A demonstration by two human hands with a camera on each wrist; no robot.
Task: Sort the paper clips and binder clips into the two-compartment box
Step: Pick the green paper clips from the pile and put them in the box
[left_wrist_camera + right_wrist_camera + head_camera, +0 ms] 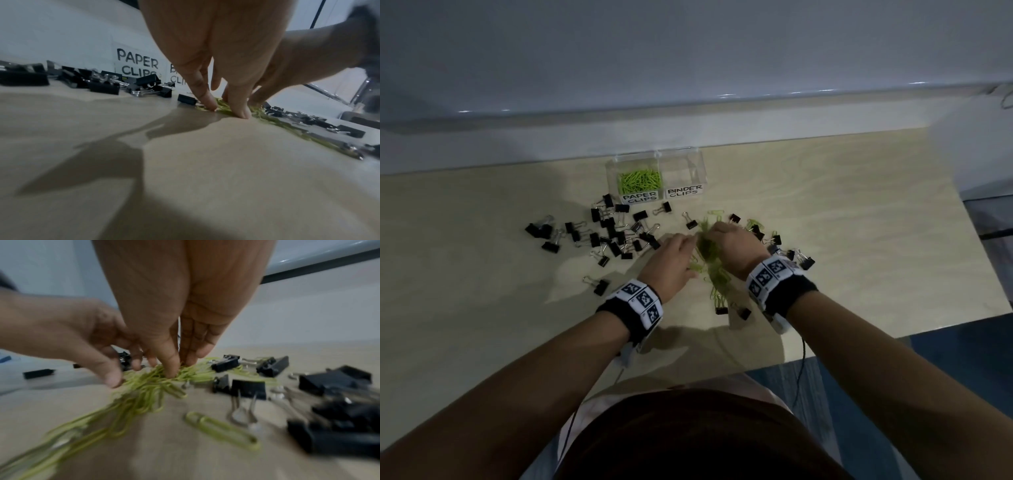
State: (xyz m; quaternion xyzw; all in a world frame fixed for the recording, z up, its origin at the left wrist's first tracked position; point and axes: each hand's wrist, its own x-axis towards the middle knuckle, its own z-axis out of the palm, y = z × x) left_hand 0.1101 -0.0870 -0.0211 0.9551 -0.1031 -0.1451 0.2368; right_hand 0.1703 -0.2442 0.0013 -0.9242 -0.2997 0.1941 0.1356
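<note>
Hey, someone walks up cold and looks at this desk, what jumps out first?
Both hands, left hand and right hand, meet over a tangled heap of lime-green wire paper clips mid-table. Black metal binder clips lie scattered on both sides. Behind, the clear two-compartment plastic box holds green clips only in its left compartment.

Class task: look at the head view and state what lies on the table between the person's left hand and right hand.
A bunch of green paper clips lies between the left hand and right hand; both wrist views confirm it.

Lighting dim and cool throughout. Soft shadows (86, 162) lie on the table (205, 178) below the left hand (216, 56). Right wrist view motion-blurred, worst toward the edges. Wide-angle bending of straight lines; glare streaks along the wall ledge (808, 92).
</note>
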